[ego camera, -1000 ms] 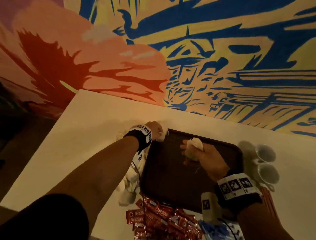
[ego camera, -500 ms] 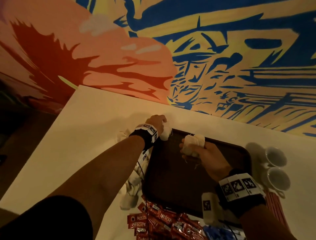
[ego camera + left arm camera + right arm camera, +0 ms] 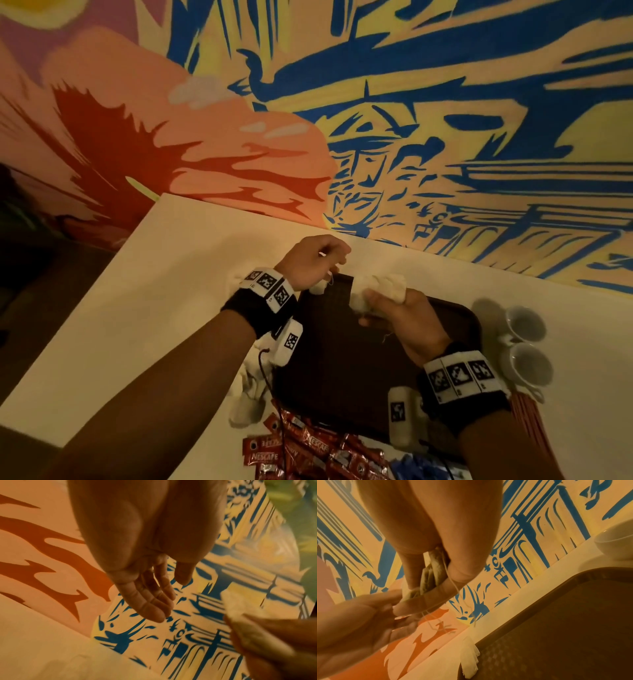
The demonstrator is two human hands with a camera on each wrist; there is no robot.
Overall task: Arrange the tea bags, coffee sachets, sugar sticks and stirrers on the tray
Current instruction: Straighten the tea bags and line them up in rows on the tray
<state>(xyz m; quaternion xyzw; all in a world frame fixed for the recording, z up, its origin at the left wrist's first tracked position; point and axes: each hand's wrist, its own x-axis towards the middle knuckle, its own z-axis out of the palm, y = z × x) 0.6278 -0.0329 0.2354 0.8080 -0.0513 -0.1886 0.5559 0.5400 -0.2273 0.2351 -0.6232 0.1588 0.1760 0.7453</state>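
We are at the tea-bag step. Our right hand (image 3: 406,320) is raised over the far edge of the dark tray (image 3: 342,377), and its fingers (image 3: 423,601) are clenched around a small bunch of tea bags (image 3: 378,289); thin strings hang loose under it. Our left hand (image 3: 313,262) is just beside it, over the far left corner of the tray. In the left wrist view its fingers (image 3: 154,601) look relaxed and nearly straight, with nothing in the palm, but in the head view they seem to touch a string, so we cannot tell whether they pinch it. One tea bag (image 3: 469,660) already lies at that corner, partly over the rim of the tray.

More tea bags (image 3: 248,394) are waiting on the table (image 3: 154,291) left of the tray. The red coffee sachets (image 3: 308,448) lie near the front edge, with blue packets (image 3: 411,467) beside them and red sticks (image 3: 529,418) on the right, near two white cups (image 3: 524,346). The tray itself is almost bare, so we judge the task is only starting.

The next move, we think, is for the left hand to take one bag from the bunch and lay it flat next to the first one. The strings can tangle, so the pull should be slow.
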